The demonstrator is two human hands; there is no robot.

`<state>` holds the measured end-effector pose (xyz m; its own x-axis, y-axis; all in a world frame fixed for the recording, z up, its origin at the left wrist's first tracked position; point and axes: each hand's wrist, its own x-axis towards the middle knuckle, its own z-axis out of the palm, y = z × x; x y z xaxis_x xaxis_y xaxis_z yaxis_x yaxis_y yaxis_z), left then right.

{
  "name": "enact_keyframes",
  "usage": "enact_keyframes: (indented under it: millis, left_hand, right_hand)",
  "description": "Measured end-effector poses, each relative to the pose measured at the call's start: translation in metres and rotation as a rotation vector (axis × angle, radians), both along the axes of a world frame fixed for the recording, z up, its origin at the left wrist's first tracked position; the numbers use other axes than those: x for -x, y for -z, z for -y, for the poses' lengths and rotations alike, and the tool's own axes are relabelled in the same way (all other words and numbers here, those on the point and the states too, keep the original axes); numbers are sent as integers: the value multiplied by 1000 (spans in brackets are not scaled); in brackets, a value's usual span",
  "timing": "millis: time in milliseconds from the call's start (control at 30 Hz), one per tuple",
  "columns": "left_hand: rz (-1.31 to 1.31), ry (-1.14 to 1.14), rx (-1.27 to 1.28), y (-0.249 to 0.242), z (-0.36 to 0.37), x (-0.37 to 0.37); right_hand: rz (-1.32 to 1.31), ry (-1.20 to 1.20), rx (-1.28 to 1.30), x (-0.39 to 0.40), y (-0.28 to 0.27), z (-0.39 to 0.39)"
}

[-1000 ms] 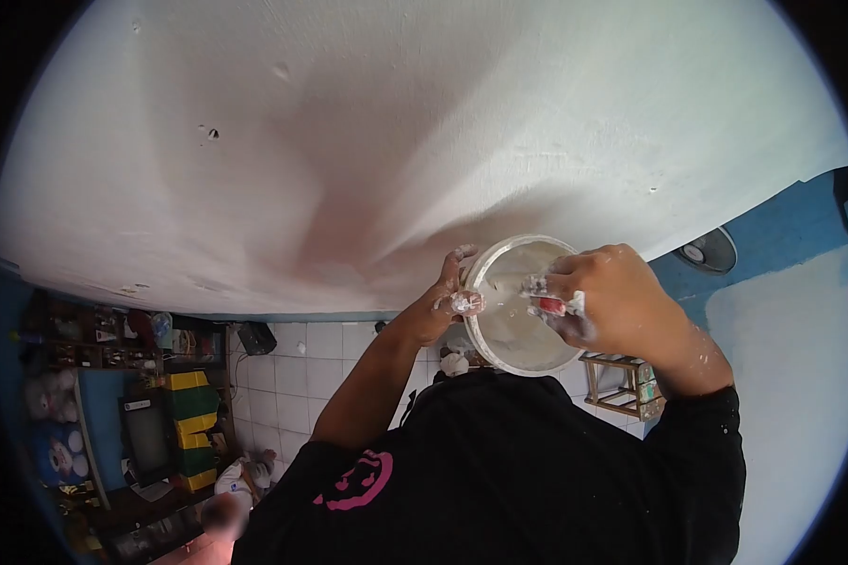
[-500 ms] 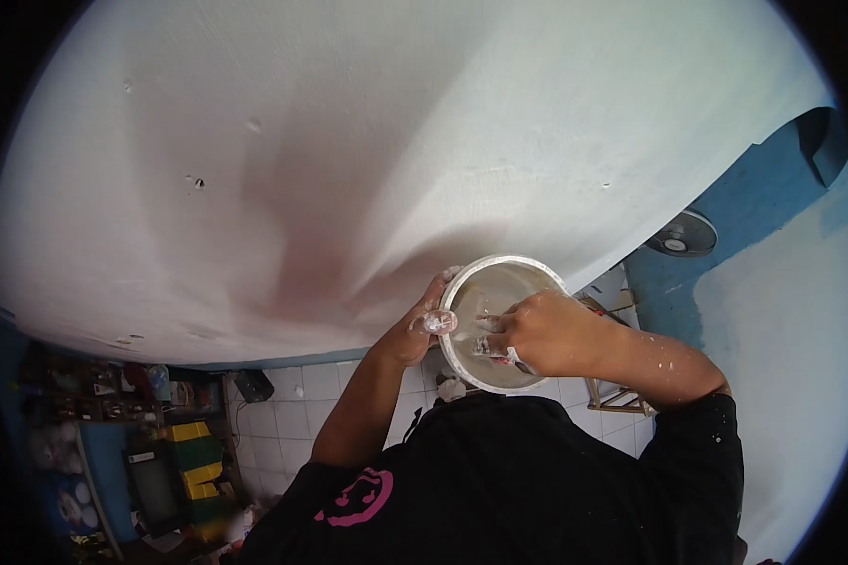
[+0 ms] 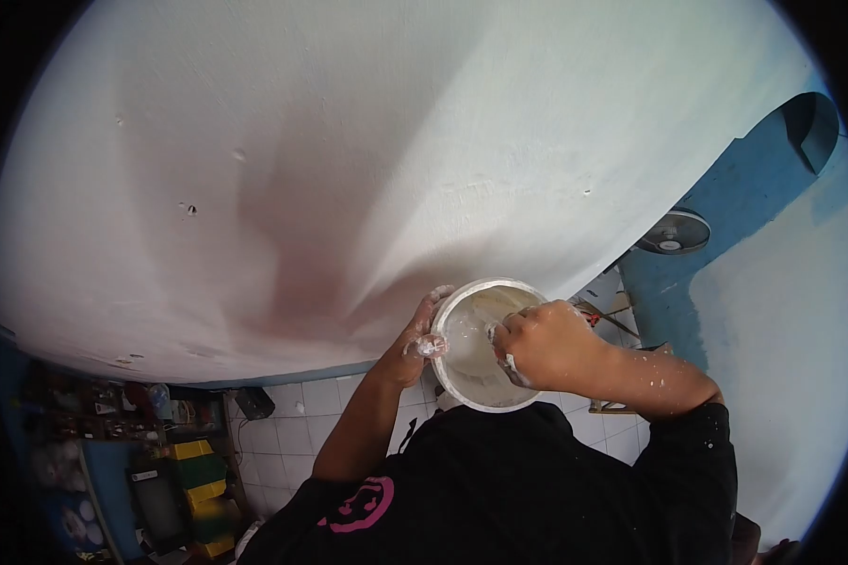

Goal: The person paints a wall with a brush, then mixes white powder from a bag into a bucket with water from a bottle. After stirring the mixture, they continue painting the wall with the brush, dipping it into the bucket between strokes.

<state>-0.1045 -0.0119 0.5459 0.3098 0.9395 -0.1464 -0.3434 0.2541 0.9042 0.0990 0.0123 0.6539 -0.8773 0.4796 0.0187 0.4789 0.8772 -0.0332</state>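
Note:
A round white bucket (image 3: 444, 381) with pale, wet-looking paint or filler inside is held in front of my chest, close to the wall. My left hand (image 3: 420, 341) grips its left side, the whitened thumb over the rim and the fingers around the outside. Over the bucket's right part is my right hand (image 3: 548, 347), fingers curled and smeared white, the fingertips inside the opening. Whatever the curled fingers hold, if anything, is hidden. White specks dot the right forearm.
A large white wall (image 3: 349, 188) with small holes and dents fills the upper view. On the right are a fan (image 3: 674, 233) and a partly painted blue wall (image 3: 664, 301). Cluttered shelves (image 3: 113, 405) stand at lower left above white floor tiles (image 3: 292, 433).
My right hand has gone from fingers stretched into the bucket to a curled grip, shifting slightly right. The bucket and left hand sit a little lower in view.

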Motion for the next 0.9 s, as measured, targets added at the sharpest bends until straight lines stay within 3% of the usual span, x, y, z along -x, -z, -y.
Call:
enact_keyframes:
  millis: [267, 567, 667, 767, 900]
  left_hand:
    - [-77, 27, -52, -9, 4, -11]
    - [-32, -13, -39, -6, 8, -32]
    - [-50, -6, -65, -4, 9, -32]
    - [-51, 7, -117, -3, 13, -33]
    - [-40, -18, -128, 9, 13, -33]
  right_hand:
    - [-64, 51, -6, -15, -5, 9]
    - [-127, -224, 148, -28, 5, 16]
    - [-122, -233, 84, -34, 3, 14]
    - [-163, -126, -88, -38, 11, 13]
    - [-26, 15, -28, -39, 6, 17]
